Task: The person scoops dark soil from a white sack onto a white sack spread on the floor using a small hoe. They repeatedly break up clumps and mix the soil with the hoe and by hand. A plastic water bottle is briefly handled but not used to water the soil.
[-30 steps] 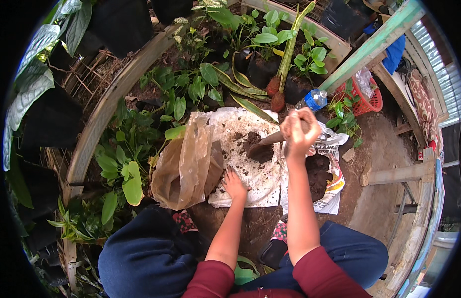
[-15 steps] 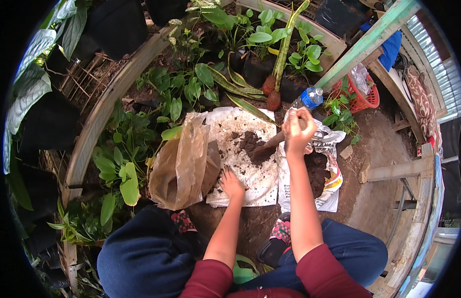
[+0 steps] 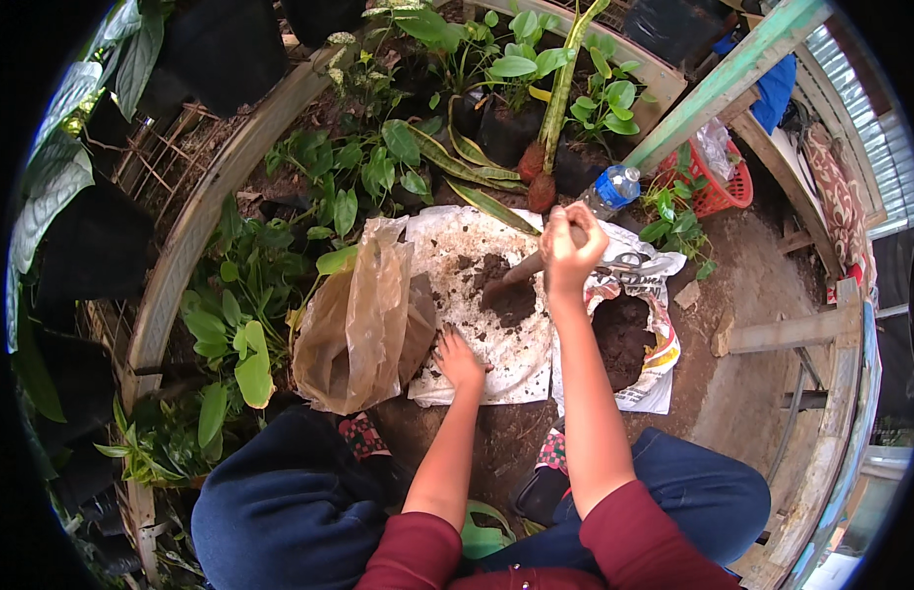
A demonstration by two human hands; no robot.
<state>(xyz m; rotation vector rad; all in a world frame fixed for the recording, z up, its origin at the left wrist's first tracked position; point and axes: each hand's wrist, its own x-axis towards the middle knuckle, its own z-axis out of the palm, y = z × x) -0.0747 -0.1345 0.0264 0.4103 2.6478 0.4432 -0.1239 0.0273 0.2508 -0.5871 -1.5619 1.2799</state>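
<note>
My right hand (image 3: 573, 248) is closed round the handle of a trowel (image 3: 511, 282). The trowel slants down to the left, its blade in a small heap of dark soil (image 3: 516, 309). Under that soil lies a dirt-smeared white sheet (image 3: 521, 379). Fingers spread, my left hand (image 3: 461, 362) rests flat on the sheet's near left part, holding nothing. Beside it stands a crumpled brown plastic bag (image 3: 354, 339). To the right, an open white sack (image 3: 656, 395) holds more dark soil. Scissors (image 3: 629, 264) lie on the sack's far part, below my right wrist's right side.
Beyond my right hand are a bottle with a blue label (image 3: 614, 189) and uprooted snake plants (image 3: 555, 108). A red basket (image 3: 723, 195) stands at the far right near a green post (image 3: 728, 88). Leafy plants (image 3: 250, 369) crowd the left. A wooden frame (image 3: 787, 336) borders the right.
My right hand has shifted a little left and nearer, and the trowel's blade has slid left through the soil. More of the scissors shows. My left hand has stayed in place.
</note>
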